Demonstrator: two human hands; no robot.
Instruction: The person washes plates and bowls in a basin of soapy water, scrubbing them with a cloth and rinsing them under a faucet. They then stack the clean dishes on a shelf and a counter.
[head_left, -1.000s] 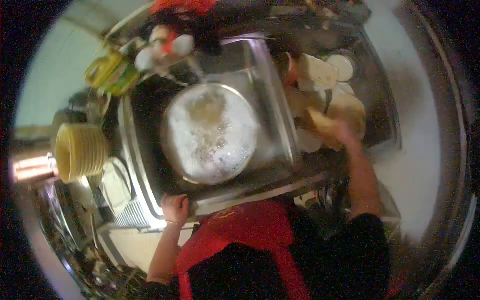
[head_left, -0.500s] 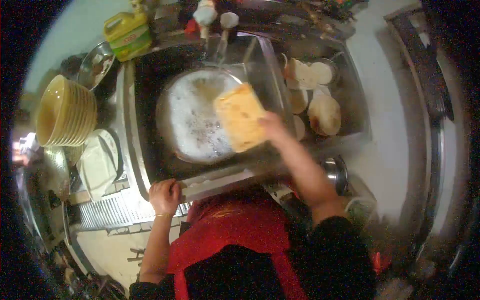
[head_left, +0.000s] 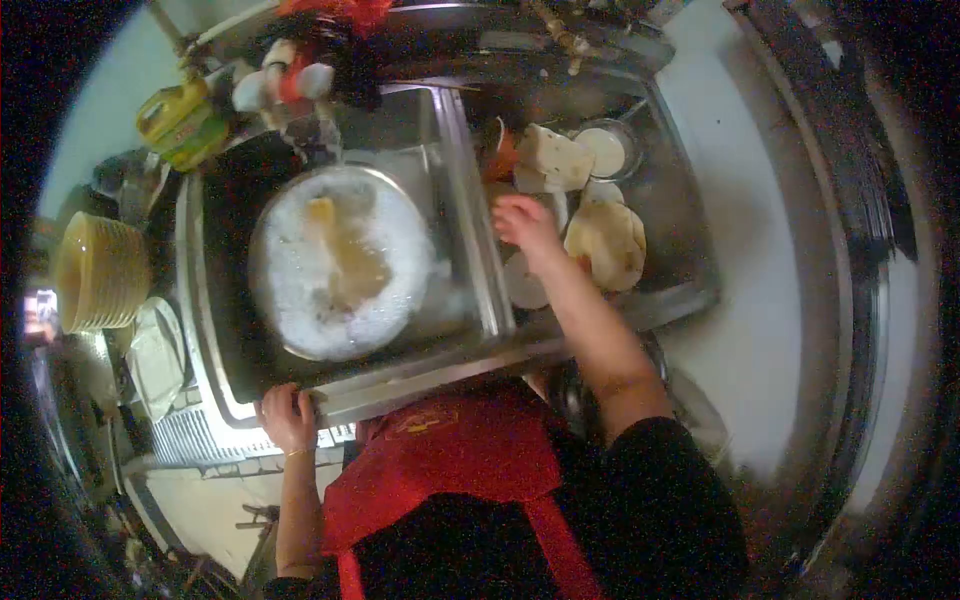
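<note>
My left hand (head_left: 287, 418) rests at the front left corner of the steel sink (head_left: 205, 345), fingers curled over its rim. My right hand (head_left: 525, 225) is above the right basin, just past the divider (head_left: 470, 210), its fingers loosely bent and apart with no object showing in them. Near it are a stained pale dish (head_left: 608, 245), a cream dish (head_left: 550, 160) and a round white bowl (head_left: 600, 152). In the left basin stands a wide round tub of foamy water (head_left: 300, 300). A flat yellow thing (head_left: 321, 212) lies in it, mostly under the suds.
A stack of cream bowls (head_left: 100, 272) stands left of the sink, with a white dish (head_left: 158, 360) in front of it. A yellow jug (head_left: 182, 125) is at the back left. White-ended objects (head_left: 285, 85) stand behind the left basin.
My right hand has let go of the flat yellow rectangular thing, now in the foamy tub, and has moved over to the right basin. The view has shifted; my left hand stays on the rim.
</note>
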